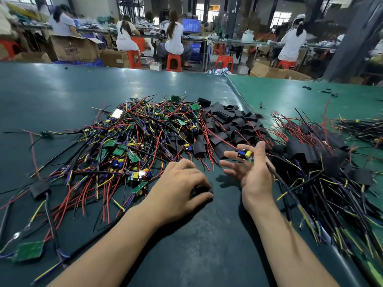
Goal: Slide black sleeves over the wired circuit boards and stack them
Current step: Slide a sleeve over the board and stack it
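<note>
Left hand (182, 183) curled round a sleeve (202, 190) on the table (207, 235). Right hand (251, 168), at 3 o'clock, pinches a board (245, 155), wires trailing. Next, prob.: line up sleeve w/ board, slide on. Stack (323, 162) further right; bare boards (132, 141) at 11.

A single wide-angle head camera is looking forward and down from the person's own eye level, sitting close over the green table (62, 90), so both forearms are entering from the bottom edge. It is facing across the table toward the seated workers (174, 36) far behind, and its lens is bending the table's far edge and sides.
</note>
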Demonstrator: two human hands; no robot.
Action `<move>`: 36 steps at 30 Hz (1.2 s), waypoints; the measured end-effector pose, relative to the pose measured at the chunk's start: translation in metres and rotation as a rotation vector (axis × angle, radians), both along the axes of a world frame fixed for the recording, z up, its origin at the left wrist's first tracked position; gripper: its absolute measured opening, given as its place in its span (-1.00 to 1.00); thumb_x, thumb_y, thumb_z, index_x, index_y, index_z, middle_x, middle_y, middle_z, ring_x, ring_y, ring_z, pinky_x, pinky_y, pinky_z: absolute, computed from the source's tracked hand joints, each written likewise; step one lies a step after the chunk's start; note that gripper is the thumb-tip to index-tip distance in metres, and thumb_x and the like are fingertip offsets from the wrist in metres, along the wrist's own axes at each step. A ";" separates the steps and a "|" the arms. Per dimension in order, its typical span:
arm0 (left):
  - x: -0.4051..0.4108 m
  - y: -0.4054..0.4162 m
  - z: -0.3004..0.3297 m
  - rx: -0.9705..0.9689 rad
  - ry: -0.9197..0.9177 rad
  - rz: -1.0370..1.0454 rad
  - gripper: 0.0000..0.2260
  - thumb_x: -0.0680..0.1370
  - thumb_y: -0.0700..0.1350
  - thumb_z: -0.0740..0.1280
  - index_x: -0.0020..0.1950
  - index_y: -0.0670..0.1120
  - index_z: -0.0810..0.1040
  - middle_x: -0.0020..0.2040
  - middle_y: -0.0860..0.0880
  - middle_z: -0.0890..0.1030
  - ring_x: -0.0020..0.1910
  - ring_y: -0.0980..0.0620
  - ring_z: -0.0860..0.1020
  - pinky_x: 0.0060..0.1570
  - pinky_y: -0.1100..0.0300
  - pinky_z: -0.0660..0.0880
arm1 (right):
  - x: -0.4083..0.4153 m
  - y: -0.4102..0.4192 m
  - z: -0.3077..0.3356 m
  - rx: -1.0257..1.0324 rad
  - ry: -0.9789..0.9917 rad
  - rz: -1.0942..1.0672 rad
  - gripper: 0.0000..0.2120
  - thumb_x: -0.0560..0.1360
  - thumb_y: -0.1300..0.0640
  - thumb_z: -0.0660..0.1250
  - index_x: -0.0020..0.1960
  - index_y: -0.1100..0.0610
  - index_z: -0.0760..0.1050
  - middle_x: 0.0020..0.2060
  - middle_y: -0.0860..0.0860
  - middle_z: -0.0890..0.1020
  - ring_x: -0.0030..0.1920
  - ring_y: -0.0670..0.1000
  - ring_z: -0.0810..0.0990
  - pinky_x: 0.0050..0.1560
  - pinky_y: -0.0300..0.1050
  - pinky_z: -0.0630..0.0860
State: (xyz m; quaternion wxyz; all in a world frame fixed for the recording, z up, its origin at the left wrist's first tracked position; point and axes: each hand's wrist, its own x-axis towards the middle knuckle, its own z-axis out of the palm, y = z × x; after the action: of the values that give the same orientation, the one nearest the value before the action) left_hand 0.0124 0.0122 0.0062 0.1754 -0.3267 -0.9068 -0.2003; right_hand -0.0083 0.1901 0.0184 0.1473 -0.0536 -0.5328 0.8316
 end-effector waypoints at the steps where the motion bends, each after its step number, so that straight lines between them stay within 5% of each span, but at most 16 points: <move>1: -0.001 -0.001 0.002 0.019 0.029 -0.008 -0.78 0.51 0.15 0.38 0.02 0.04 0.64 0.01 0.16 0.65 0.10 0.05 0.45 0.09 0.06 0.34 | 0.000 0.001 0.001 -0.039 0.000 0.030 -0.70 0.66 -0.03 0.14 -0.01 0.17 0.50 -0.25 0.16 0.70 -0.35 0.10 0.68 -0.45 -0.19 0.54; 6: 0.001 -0.006 0.005 0.100 0.149 0.034 -0.76 0.43 0.02 0.44 0.04 -0.06 0.66 -0.15 0.05 0.68 -0.15 -0.04 0.58 -0.11 0.05 0.49 | 0.001 0.002 0.001 -0.089 -0.008 0.175 -0.93 0.58 0.22 0.27 0.04 0.17 0.52 -0.21 0.15 0.72 -0.29 0.06 0.70 -0.36 -0.22 0.57; 12: 0.000 -0.020 0.011 0.656 0.134 0.161 -0.74 0.42 -0.15 0.49 0.09 -0.08 0.61 -0.07 0.08 0.68 -0.08 0.19 0.65 0.00 0.14 0.61 | 0.005 0.007 0.005 -0.044 0.005 0.218 -0.94 0.32 0.16 0.41 -0.21 0.08 0.65 -0.38 0.10 0.66 -0.40 0.04 0.64 -0.41 -0.23 0.53; 16: -0.004 -0.028 0.011 0.837 0.116 0.163 -0.67 0.42 -0.25 0.51 0.14 -0.10 0.54 -0.01 0.04 0.67 -0.03 0.11 0.67 0.01 0.24 0.58 | 0.006 0.006 0.004 -0.016 0.018 0.246 -0.86 0.37 0.23 0.38 -0.32 0.05 0.65 -0.46 0.06 0.60 -0.46 0.00 0.58 -0.44 -0.23 0.48; 22: -0.005 -0.027 0.011 0.860 0.175 0.174 -0.66 0.42 -0.23 0.48 0.16 -0.10 0.51 0.04 0.03 0.65 0.02 0.11 0.65 0.06 0.24 0.57 | 0.004 0.010 0.002 -0.016 0.014 0.264 -0.67 0.51 0.34 0.28 -0.33 0.06 0.63 -0.48 0.06 0.58 -0.49 -0.01 0.56 -0.47 -0.24 0.46; 36: -0.005 -0.028 0.013 0.770 0.259 0.196 -0.67 0.42 -0.24 0.49 0.15 -0.20 0.53 0.04 -0.07 0.65 0.01 0.03 0.65 0.05 0.05 0.61 | 0.000 0.011 -0.005 0.149 -0.048 0.211 -0.67 0.49 0.34 0.33 -0.35 0.03 0.62 -0.50 0.02 0.56 -0.49 -0.04 0.54 -0.44 -0.23 0.49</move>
State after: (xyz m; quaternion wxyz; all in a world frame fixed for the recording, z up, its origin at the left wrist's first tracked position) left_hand 0.0074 -0.0155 0.0191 0.4157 -0.1719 -0.7629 -0.4644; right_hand -0.0083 0.2012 0.0130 0.0496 -0.0062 -0.5992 0.7990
